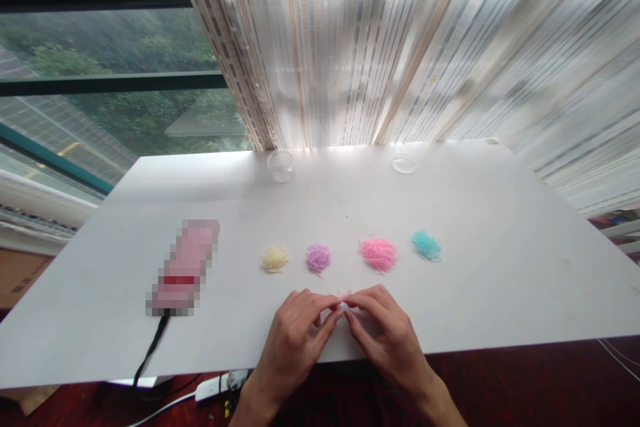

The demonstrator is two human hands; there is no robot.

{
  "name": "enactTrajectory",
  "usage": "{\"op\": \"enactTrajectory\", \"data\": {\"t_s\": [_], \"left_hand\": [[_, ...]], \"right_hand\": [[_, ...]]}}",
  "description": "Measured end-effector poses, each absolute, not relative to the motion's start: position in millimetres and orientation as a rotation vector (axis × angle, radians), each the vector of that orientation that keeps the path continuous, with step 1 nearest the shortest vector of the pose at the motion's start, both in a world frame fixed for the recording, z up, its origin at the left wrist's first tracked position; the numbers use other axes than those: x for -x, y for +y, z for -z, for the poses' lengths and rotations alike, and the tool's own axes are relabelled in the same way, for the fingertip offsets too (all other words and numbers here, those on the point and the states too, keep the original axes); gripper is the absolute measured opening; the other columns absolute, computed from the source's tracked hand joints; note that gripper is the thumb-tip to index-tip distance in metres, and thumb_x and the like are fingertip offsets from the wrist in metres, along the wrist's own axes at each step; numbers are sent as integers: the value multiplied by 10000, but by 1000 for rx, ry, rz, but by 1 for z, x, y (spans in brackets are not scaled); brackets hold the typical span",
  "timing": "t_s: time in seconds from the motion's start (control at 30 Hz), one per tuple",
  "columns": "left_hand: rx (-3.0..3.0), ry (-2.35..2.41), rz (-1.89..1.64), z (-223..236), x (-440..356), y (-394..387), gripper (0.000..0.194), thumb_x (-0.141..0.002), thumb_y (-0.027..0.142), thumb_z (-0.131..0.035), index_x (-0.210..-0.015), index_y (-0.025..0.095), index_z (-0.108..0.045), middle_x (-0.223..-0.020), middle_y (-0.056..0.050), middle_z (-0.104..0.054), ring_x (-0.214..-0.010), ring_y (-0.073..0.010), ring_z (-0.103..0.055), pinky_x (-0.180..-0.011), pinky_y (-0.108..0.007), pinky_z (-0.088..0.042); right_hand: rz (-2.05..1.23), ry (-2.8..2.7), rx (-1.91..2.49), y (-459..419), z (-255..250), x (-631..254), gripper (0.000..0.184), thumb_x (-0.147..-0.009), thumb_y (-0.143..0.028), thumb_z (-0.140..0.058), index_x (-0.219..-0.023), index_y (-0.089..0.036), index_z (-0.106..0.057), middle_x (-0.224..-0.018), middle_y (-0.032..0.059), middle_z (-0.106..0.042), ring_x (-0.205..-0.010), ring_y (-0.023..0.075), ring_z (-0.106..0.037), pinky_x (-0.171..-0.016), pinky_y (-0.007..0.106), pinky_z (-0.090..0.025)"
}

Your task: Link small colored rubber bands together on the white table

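My left hand (296,328) and my right hand (386,327) meet fingertip to fingertip above the front part of the white table (225,340). Thumb and forefinger of each are pinched together. Between them shows a small tuft of pale pink strands (345,294), mostly covered by the fingers. Just beyond the hands lie loose piles of thin, short strands in a row: a pale yellow pile (275,259), a purple pile (319,258), a bright pink pile (379,254) and a turquoise pile (426,245). Neither hand touches these piles.
Two clear plastic pieces, a small cup (281,167) and a round lid or dish (404,164), are at the back edge by the striped curtain (340,47). On the left lies a pixelated pink object (187,263) with a black strap (153,350). A power strip (213,387) is below the front edge.
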State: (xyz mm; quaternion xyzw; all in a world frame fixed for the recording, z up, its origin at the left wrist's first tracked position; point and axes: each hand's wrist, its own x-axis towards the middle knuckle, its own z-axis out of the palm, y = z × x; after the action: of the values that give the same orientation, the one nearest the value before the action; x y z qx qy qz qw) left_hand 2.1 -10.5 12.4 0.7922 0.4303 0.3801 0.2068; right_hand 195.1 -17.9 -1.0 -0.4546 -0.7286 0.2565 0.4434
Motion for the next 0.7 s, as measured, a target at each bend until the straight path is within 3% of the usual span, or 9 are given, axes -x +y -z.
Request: {"op": "enactTrajectory", "data": {"t_s": [0.17, 0.53, 0.7], "left_hand": [[-2229, 1198, -1025, -12, 1, -10, 121, -1033, 211, -621, -1150, 225, -648, -888, 4, -746, -669, -159, -593, -690, -313, -477], [-2222, 1177, -975, -15, 1, -10, 166, -1007, 138, -625, -1145, 228, -647, -958, -12, -753, -749, -169, -645, -758, -323, -501], [-2192, 1216, -986, -14, 2, -9, 133, -994, 181, -656, -1119, 226, -658, -941, -14, -751, -714, -163, -627, -726, -311, -500]], "right_hand": [[-659, -1837, 1076, -16, 2, -197, 294, -978, -91, -603, -1213, -250, -683, -1020, 60, -722, -956, 197, -672, -836, 322, -602], [-667, -1735, 1121, -19, 1, -197, 184, -965, -110, -636, -1075, -236, -713, -928, 42, -706, -861, 170, -694, -777, 273, -607], [-683, -1689, 1142, -18, -1, -199, 163, -956, -116, -662, -1050, -232, -728, -905, 34, -722, -830, 159, -699, -751, 250, -603]]}}
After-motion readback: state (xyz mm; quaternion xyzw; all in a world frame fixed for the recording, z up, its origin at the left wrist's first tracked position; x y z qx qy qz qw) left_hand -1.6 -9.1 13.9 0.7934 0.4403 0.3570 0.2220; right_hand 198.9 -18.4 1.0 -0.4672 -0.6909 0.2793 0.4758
